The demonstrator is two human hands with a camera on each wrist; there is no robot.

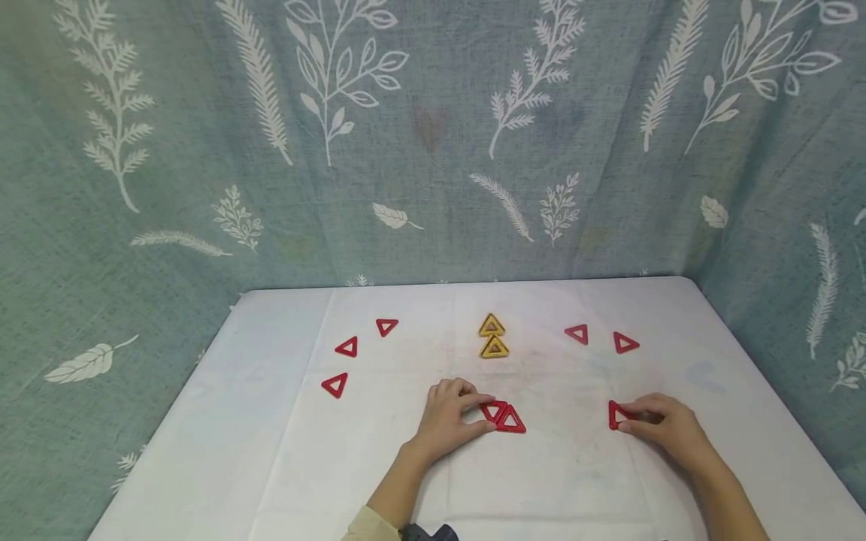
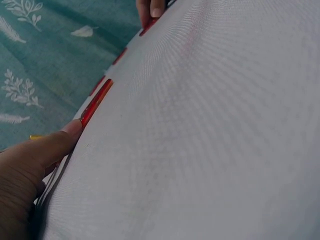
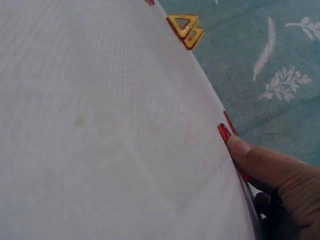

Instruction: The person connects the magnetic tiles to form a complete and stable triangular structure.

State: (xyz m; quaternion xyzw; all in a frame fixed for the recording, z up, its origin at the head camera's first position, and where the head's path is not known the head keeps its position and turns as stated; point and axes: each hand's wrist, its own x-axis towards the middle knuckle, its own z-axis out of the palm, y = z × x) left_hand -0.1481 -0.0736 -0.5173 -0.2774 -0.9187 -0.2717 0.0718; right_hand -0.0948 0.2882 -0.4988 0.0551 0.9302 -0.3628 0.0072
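Left of the table's middle, my left hand [image 1: 449,413] pinches a red triangle frame [image 1: 492,410] between thumb and fingers. A second red triangle frame [image 1: 510,421] lies against it, edge to edge. On the right side, my right hand [image 1: 666,428] grips another red triangle frame [image 1: 613,415] by thumb and fingertips, close to the tabletop. In the left wrist view, the thumb [image 2: 73,129] presses the end of a red piece [image 2: 97,101] seen nearly edge-on. The right wrist view shows the thumb [image 3: 242,148] on its red piece [image 3: 223,131], with the other fingers mostly hidden.
Two yellow triangles [image 1: 494,347] stand one behind the other at the far middle. Three red triangles [image 1: 346,347] are spread at the left, two more [image 1: 625,343] at the back right. Beyond the white-covered table [image 1: 379,481] hangs a leaf-patterned curtain [image 1: 433,165].
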